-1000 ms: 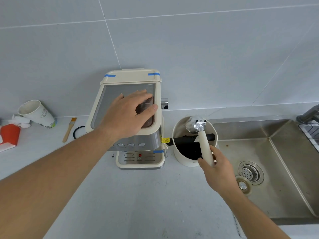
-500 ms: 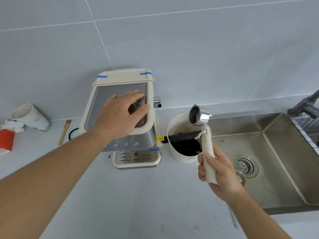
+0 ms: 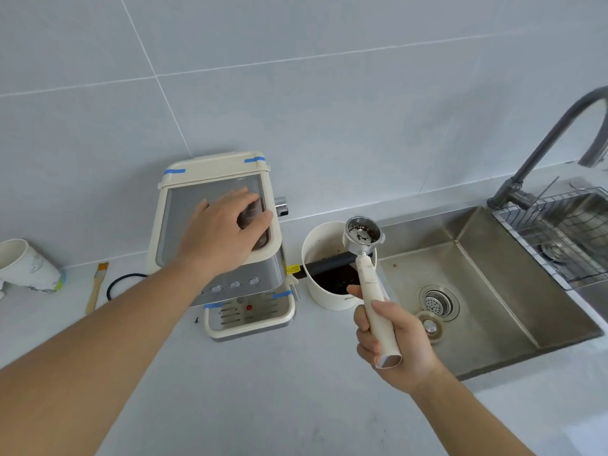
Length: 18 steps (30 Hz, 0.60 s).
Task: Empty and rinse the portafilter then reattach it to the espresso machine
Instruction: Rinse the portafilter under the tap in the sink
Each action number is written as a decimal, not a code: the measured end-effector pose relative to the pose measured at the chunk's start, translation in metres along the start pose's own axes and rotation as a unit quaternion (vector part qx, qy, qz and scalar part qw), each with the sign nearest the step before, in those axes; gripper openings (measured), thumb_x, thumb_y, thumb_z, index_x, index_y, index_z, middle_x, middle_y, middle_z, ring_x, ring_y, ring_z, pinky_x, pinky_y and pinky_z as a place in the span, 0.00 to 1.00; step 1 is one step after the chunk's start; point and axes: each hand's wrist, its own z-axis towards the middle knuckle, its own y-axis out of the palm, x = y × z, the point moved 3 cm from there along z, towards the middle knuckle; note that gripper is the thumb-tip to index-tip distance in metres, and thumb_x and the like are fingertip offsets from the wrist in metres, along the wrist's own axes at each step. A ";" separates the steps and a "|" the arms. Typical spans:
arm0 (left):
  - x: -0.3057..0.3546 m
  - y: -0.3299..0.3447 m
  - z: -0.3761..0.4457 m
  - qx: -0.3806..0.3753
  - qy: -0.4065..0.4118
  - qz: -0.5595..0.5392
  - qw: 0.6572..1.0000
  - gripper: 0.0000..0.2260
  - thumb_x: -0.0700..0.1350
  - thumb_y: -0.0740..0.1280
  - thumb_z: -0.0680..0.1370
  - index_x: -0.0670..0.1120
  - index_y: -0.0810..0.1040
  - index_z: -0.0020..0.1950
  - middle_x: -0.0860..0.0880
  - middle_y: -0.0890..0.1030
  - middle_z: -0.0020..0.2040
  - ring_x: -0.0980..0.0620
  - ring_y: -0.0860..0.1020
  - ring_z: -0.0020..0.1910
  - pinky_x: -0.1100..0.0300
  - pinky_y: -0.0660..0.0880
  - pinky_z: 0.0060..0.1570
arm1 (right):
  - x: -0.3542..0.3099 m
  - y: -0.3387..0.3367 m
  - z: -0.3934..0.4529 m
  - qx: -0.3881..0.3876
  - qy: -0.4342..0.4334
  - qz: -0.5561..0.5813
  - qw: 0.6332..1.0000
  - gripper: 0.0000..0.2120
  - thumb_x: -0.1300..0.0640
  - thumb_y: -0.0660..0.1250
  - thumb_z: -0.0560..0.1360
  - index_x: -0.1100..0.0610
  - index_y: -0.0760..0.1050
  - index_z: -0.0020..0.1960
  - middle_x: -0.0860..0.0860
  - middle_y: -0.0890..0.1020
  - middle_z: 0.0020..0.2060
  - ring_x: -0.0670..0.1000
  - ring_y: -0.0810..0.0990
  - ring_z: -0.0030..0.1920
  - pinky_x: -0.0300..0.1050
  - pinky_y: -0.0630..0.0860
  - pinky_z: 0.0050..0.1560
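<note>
A person's left hand (image 3: 227, 232) lies flat, fingers spread, on top of a single cream-coloured espresso machine (image 3: 227, 258) standing on a pale grey surface (image 3: 263, 390), while the right hand (image 3: 394, 337) is wrapped tight around the cream handle of one portafilter (image 3: 363, 236). The portafilter is held up in the air above the knock box (image 3: 324, 291), its metal basket tipped toward the camera, showing a few dark coffee remnants stuck inside. The round white knock box sits just to the right of the machine, one black bar across its mouth and dark grounds lying within. Four strips of blue tape mark the machine: two on its upper rear edge, two near the drip tray; three round buttons line its metal front. To the right lies one stainless sink (image 3: 493, 258) with a round drain strainer (image 3: 439, 302) and a loose stopper (image 3: 429, 327) beside it, under one dark grey tap (image 3: 556, 126). A wire rack (image 3: 559, 232) sits at the sink's right edge. Left of the machine lie one wooden-handled brush (image 3: 95, 284), one black ring (image 3: 126, 284) and one white paper cup (image 3: 28, 268) tipped on its side
</note>
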 end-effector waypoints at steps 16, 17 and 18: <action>0.002 -0.003 -0.001 -0.004 0.018 0.018 1.000 0.10 0.63 0.55 0.76 0.59 0.68 0.48 0.55 0.77 0.53 0.51 0.71 0.44 0.47 0.66 0.62 | -0.041 0.004 -0.060 0.039 -0.055 -0.100 0.993 0.21 0.60 0.65 0.70 0.58 0.77 0.63 0.56 0.74 0.32 0.51 0.69 0.20 0.39 0.69 0.20; 0.001 -0.002 0.000 -0.007 0.019 0.019 1.000 0.12 0.64 0.55 0.76 0.58 0.69 0.50 0.54 0.77 0.56 0.50 0.73 0.47 0.48 0.65 0.62 | -0.044 0.002 -0.061 0.035 -0.059 -0.099 0.993 0.22 0.60 0.65 0.70 0.57 0.77 0.63 0.56 0.74 0.32 0.51 0.69 0.20 0.39 0.69 0.20; 0.000 -0.001 0.000 -0.008 0.019 0.020 1.000 0.13 0.64 0.55 0.76 0.58 0.71 0.52 0.54 0.78 0.58 0.48 0.75 0.50 0.50 0.64 0.61 | -0.048 0.000 -0.062 0.029 -0.060 -0.099 0.993 0.22 0.60 0.66 0.70 0.55 0.77 0.63 0.57 0.74 0.32 0.51 0.69 0.20 0.39 0.69 0.20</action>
